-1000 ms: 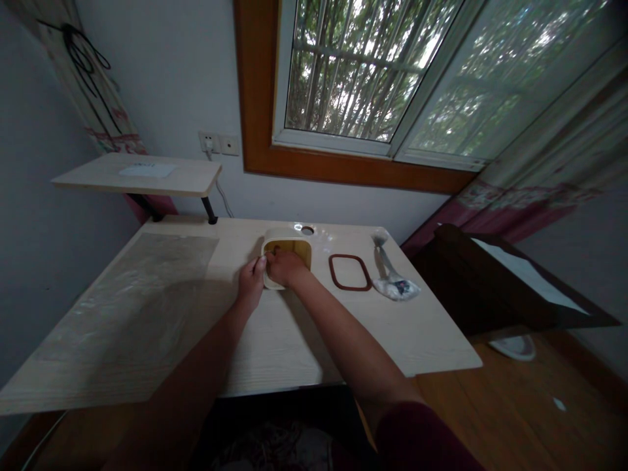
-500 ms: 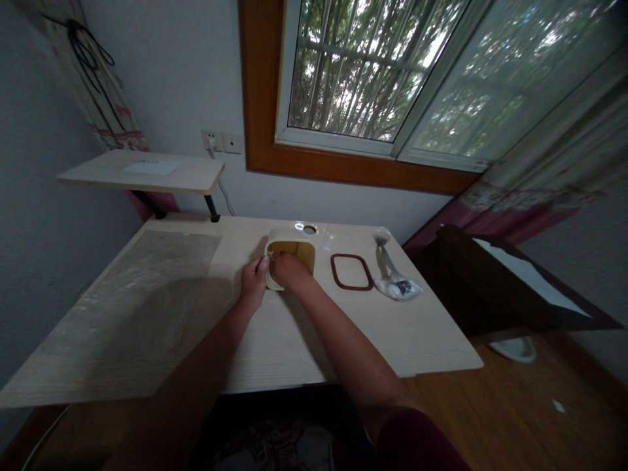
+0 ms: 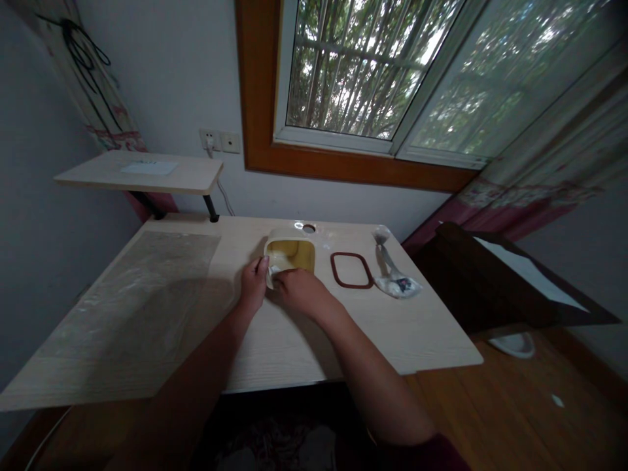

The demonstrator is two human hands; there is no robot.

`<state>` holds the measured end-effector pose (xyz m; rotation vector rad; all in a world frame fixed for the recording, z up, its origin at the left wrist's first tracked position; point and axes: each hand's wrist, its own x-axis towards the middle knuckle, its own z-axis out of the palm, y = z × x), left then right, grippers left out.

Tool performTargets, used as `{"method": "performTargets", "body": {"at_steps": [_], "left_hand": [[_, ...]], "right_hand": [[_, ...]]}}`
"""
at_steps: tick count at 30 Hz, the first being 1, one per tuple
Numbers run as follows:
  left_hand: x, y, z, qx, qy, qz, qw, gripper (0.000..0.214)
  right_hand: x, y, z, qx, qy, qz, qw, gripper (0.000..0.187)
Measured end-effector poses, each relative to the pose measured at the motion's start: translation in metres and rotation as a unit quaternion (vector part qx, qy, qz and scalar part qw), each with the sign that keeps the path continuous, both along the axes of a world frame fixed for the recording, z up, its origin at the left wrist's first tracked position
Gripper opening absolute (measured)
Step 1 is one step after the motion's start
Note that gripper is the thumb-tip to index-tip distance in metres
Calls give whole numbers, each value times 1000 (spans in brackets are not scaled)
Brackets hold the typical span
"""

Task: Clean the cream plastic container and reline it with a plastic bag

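Note:
A cream box with a yellowish inside (image 3: pixel 297 250) rests on the desk with its opening turned toward me. My left hand (image 3: pixel 254 282) grips the box's left wall, thumb at the rim. At the box's lower left, inside the opening, my right hand (image 3: pixel 299 288) is closed with bent fingers on a small white wad (image 3: pixel 275 269) that looks like tissue or cloth. Its fingertips are partly hidden. To the right of the box lies a dark red rounded-square ring (image 3: pixel 352 270), apart from both hands.
A clear plastic bag with something in it (image 3: pixel 397 285) lies right of the ring. A clear plastic sheet (image 3: pixel 147 294) covers the left of the desk (image 3: pixel 392 340). A raised shelf (image 3: pixel 142 180) stands at the back left, near a cable hole (image 3: pixel 309 229).
My right hand has drawn back from deep in the box to its lower left edge, and the white wad now shows at its fingers. My left hand stays on the box.

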<state>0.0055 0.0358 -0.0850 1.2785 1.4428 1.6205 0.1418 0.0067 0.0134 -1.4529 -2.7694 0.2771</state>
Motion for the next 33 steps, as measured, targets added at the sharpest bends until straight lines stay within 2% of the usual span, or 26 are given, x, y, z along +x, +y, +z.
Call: {"method": "performTargets", "body": {"at_steps": [5,16,20,25,33], "left_hand": [[1,0,-2,-5,-13,-4,1000,37],[0,1,-2,-6,-26,-23,999,39],[-1,2,-3,-5,-30,-25,999,41],[-3,1,-6,-5,-21,-37,999,40],[-4,1,-9,-10,-12,-26,1000,39]], "right_hand": [[1,5,-3,-8,-7,4,1000,30],[-24,57,-29,-45,-58,-50,996,41],[-27,67,-33,-57,-59,-64,995,44],[-25,59,-29,-54,-55,-61,995,40],[-7,20,-10,-41,-14,-10,999,35]]}}
